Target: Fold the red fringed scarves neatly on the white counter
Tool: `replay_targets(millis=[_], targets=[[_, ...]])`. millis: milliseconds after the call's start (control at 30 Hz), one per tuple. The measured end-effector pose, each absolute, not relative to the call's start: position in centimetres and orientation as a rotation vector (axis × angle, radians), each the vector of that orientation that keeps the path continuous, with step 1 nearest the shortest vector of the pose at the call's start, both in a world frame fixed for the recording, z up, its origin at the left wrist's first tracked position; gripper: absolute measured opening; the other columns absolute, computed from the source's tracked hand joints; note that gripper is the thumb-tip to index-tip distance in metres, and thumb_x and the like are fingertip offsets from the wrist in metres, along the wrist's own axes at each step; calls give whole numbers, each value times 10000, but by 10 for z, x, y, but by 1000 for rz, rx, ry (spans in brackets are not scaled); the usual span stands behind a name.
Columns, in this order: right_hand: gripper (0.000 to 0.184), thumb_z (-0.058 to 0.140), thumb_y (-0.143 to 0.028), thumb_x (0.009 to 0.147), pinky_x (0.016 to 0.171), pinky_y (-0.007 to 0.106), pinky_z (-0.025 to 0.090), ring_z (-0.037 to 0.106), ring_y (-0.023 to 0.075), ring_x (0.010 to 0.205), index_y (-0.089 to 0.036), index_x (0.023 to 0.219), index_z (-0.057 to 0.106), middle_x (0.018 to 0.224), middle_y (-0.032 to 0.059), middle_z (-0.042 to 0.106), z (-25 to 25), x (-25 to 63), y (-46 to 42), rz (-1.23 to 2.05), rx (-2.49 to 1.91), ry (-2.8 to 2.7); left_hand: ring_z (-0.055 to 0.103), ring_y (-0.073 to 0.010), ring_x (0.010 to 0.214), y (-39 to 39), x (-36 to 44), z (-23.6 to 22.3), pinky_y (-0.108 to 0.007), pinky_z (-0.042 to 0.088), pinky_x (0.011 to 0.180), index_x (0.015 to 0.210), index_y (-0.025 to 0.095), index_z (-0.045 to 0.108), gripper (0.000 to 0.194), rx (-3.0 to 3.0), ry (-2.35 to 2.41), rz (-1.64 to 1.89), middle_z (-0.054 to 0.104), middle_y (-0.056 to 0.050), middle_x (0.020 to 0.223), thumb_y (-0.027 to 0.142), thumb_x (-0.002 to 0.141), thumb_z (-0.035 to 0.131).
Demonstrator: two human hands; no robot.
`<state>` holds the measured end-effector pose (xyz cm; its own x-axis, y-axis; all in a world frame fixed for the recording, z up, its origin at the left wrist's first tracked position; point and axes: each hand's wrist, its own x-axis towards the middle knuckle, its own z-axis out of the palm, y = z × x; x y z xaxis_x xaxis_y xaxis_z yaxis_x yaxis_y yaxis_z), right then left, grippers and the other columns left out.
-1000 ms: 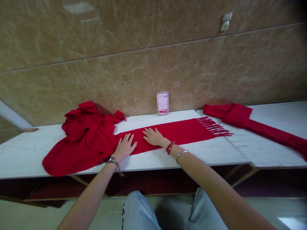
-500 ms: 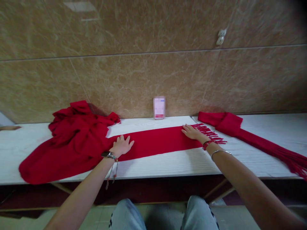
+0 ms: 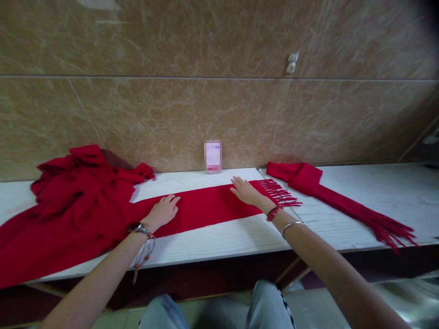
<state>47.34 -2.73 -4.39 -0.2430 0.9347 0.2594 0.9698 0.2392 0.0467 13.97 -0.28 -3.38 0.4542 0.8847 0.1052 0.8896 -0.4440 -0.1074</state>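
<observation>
A red scarf (image 3: 206, 206) with a fringed end lies stretched flat along the white table. Its left part runs into a rumpled heap of red cloth (image 3: 85, 196). My left hand (image 3: 160, 214) rests on the scarf near the heap, palm down, its fingers slightly bent and not gripping. Near the fringe, my right hand (image 3: 247, 192) lies over the cloth with its fingers stretched out flat. Neither hand holds anything. Further right is another red fringed scarf (image 3: 310, 178), narrow and folded over at its upper end.
The white table (image 3: 212, 235) backs onto a brown marble-patterned wall (image 3: 164, 119). A small upright phone-like object (image 3: 213, 157), its face blurred out, leans on that wall. A white hook (image 3: 292, 63) is fixed higher up. My knees are below the table's front edge.
The view has turned a little to the right. My right hand has slid left along the scarf, away from the fringe. The fingers of my left hand have drawn closer together.
</observation>
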Motion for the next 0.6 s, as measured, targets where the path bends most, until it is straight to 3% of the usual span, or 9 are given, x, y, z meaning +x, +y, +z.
replay_targets(millis=[200, 433, 500, 600], targets=[[503, 240, -393, 917, 1032, 447, 249, 272, 225, 1296, -159, 1354, 327, 1411, 101, 318, -53, 399, -19, -73, -1477, -2573, 403, -272, 1179, -1, 120, -37, -421, 359, 924, 1319, 266, 371, 476, -2506, -1709, 31, 390, -88, 1347, 382, 867, 276], [507, 230, -386, 910, 1035, 438, 241, 280, 222, 1293, -161, 1350, 341, 1409, 81, 319, -65, 406, -16, -80, -1515, -2542, 403, -354, 1177, -2, 82, -27, -497, 324, 920, 1276, 86, 409, 550, -2145, -2041, 189, 452, -228, 1263, 426, 877, 245], [508, 236, -389, 909, 1037, 440, 237, 280, 223, 1293, -158, 1349, 342, 1408, 80, 321, -66, 405, -15, -73, -1518, -2542, 300, -340, 1256, -6, 85, -28, -500, 259, 981, 1281, 82, 409, 511, -2181, -1932, 100, 388, -206, 1336, 358, 879, 257], [507, 249, -394, 907, 1034, 442, 241, 288, 226, 1289, -159, 1345, 350, 1402, 83, 333, -64, 402, -15, -72, -1523, -2528, 207, -270, 1314, -10, 99, -34, -436, 217, 1036, 1340, 207, 342, 480, -2460, -1621, -18, 269, -74, 1435, 341, 890, 241]])
